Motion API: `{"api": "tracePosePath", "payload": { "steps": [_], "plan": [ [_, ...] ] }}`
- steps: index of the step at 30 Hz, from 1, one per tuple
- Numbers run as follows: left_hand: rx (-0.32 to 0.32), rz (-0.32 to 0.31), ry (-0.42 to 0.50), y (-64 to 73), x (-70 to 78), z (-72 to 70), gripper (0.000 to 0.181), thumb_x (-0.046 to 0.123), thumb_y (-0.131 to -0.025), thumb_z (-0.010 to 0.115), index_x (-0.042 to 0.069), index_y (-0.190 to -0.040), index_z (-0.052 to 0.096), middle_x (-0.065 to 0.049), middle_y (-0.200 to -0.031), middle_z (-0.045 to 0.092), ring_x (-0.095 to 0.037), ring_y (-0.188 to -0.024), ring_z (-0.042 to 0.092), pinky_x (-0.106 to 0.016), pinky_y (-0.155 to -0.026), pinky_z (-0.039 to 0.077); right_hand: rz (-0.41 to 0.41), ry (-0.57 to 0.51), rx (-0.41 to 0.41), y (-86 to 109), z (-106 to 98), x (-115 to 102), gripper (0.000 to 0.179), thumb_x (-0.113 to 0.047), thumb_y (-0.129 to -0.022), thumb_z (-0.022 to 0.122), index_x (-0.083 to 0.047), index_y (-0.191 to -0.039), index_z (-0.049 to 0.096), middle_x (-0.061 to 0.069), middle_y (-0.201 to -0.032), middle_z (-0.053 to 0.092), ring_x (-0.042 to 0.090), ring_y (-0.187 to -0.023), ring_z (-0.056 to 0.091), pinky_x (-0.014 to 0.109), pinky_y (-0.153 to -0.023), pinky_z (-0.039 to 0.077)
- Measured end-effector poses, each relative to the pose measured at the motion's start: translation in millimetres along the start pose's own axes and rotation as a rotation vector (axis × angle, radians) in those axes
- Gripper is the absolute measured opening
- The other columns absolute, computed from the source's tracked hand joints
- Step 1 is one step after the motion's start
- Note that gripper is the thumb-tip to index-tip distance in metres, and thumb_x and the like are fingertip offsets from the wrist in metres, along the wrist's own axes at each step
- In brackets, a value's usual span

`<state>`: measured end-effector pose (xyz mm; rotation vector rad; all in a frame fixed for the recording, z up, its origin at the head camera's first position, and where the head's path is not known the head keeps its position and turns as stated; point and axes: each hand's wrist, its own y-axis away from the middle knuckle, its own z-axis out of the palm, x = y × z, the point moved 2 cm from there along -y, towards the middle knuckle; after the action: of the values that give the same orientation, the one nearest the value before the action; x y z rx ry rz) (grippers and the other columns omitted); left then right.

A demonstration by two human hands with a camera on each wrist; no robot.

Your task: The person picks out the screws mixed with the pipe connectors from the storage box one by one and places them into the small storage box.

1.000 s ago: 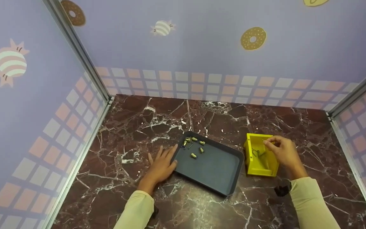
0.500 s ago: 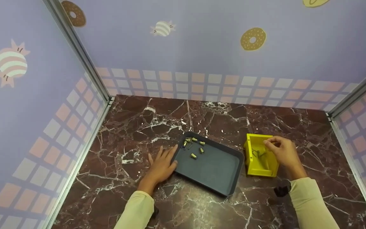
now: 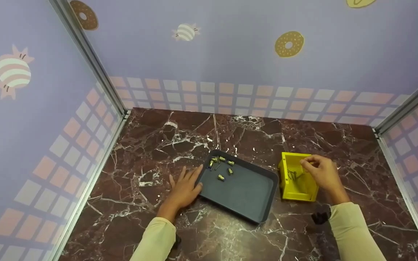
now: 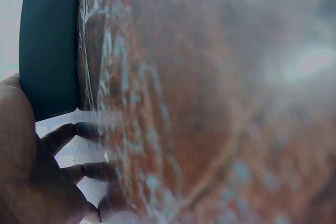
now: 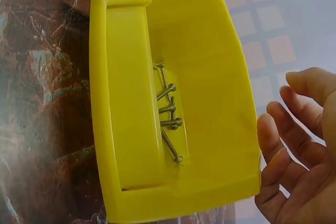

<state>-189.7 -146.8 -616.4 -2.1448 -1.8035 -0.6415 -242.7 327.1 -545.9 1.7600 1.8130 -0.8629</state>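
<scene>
Screws (image 5: 170,123) lie loosely crossed on the floor of the yellow bin (image 3: 299,196), some of them partly hidden by its inner front slope in the right wrist view. The bin stands toward the right side of the dark red marbled surface (image 3: 151,152), just beside the right end of the grey tray (image 3: 243,192). The right hand (image 3: 325,174) hangs over the bin's right edge, its fingers loosely bent and thumb close to the index finger; it grips nothing that can be seen. The left hand (image 3: 184,188) lies with fingers spread and relaxed, touching the tray's left edge between its far-left and near-left corners.

Brass-coloured fittings (image 3: 221,177) lie in the tray, most of them clustered by its far-left corner, with two set apart toward its middle. Thin dark pieces (image 3: 217,166) lie beside the cluster, too small to identify. Pale sleeves (image 3: 154,239) cover both forearms. Beyond the surface's far edge rises a lilac wall (image 3: 230,54) printed with doughnuts, a sweet and rows of pink and white squares.
</scene>
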Motion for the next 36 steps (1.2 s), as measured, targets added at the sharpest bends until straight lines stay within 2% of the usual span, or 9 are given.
{"api": "tracePosePath", "payload": {
  "steps": [8, 13, 19, 30, 36],
  "plan": [
    [-0.012, 0.000, 0.011, 0.4, 0.0, -0.3, 0.065, 0.041, -0.105, 0.047, 0.036, -0.164, 0.020, 0.003, -0.167, 0.034, -0.037, -0.159, 0.010, -0.080, -0.114, -0.007, -0.020, -0.030, 0.009, -3.5, 10, -15, 0.028, -0.039, -0.096, 0.072, -0.011, -0.101, 0.077, 0.009, -0.091, 0.076, 0.007, -0.073, 0.065, 0.022, -0.061, 0.052],
    [-0.004, -0.003, -0.003, 0.2, -1.6, 1.6, 0.065, 0.041, -0.105, 0.047, 0.036, -0.164, 0.021, 0.003, -0.166, 0.035, -0.037, -0.159, 0.012, -0.080, -0.114, -0.005, -0.046, -0.074, 0.015, -6.7, 23, -31, 0.023, -0.036, -0.096, 0.072, -0.014, -0.100, 0.078, 0.006, -0.089, 0.075, 0.012, -0.074, 0.066, 0.024, -0.063, 0.053],
    [-0.002, -0.005, 0.005, -0.5, -2.0, 1.7, 0.065, 0.039, -0.104, 0.048, 0.036, -0.164, 0.022, 0.002, -0.166, 0.036, -0.038, -0.159, 0.012, -0.080, -0.114, -0.006, -0.102, -0.123, -0.015, -13.3, 43, -54, 0.017, -0.033, -0.095, 0.074, -0.016, -0.098, 0.077, 0.005, -0.085, 0.075, 0.020, -0.072, 0.068, 0.024, -0.058, 0.054],
    [-0.002, -0.003, -0.009, -1.4, -1.0, 0.0, 0.065, 0.041, -0.105, 0.047, 0.036, -0.164, 0.021, 0.002, -0.166, 0.035, -0.038, -0.159, 0.012, -0.080, -0.114, -0.005, -0.193, -0.186, -0.048, -25.4, 82, -94, 0.011, -0.026, -0.092, 0.077, -0.015, -0.095, 0.077, 0.002, -0.084, 0.074, 0.018, -0.070, 0.063, 0.022, -0.060, 0.051],
    [-0.011, 0.002, 0.006, -0.7, -0.2, -0.9, 0.065, 0.040, -0.105, 0.047, 0.035, -0.164, 0.021, 0.002, -0.166, 0.035, -0.038, -0.159, 0.011, -0.081, -0.114, -0.006, -0.240, -0.150, -0.065, -32.3, 108, -108, 0.011, -0.026, -0.092, 0.078, -0.015, -0.095, 0.077, -0.001, -0.082, 0.075, 0.014, -0.070, 0.066, 0.024, -0.063, 0.052]
  ]
}}
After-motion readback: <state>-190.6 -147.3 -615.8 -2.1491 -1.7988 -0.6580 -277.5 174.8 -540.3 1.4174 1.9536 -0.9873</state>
